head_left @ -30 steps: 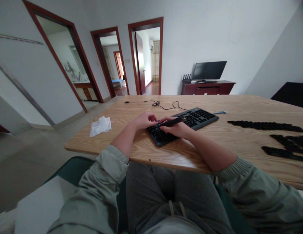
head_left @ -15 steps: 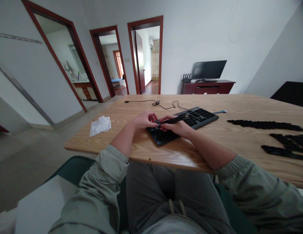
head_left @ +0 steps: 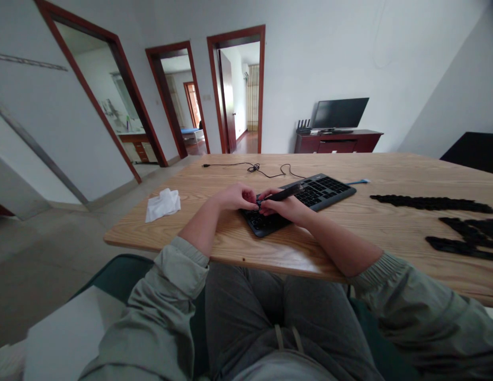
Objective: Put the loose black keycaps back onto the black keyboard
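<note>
Both my hands are over the near left part of a black computer keyboard [head_left: 323,191] on a light wooden table [head_left: 230,248]. My right hand [head_left: 284,208] holds a slim black tool [head_left: 286,192], whose far end points up and to the right. My left hand [head_left: 234,197] has curled fingers that meet the tool's lower end above the keys. Whether those fingers grip it is hidden. Several long rows of small black pieces, perhaps keycaps [head_left: 431,203], lie on the table to the right.
A crumpled white tissue [head_left: 162,205] lies left of my hands. A black cable [head_left: 254,168] loops along the far side of the table, and a blue-ended cable [head_left: 359,181] runs from the keyboard. The near table edge crosses above my lap.
The slim black tool has tilted slightly steeper, with its far end rising. My hands have stayed over the same part of the keyboard.
</note>
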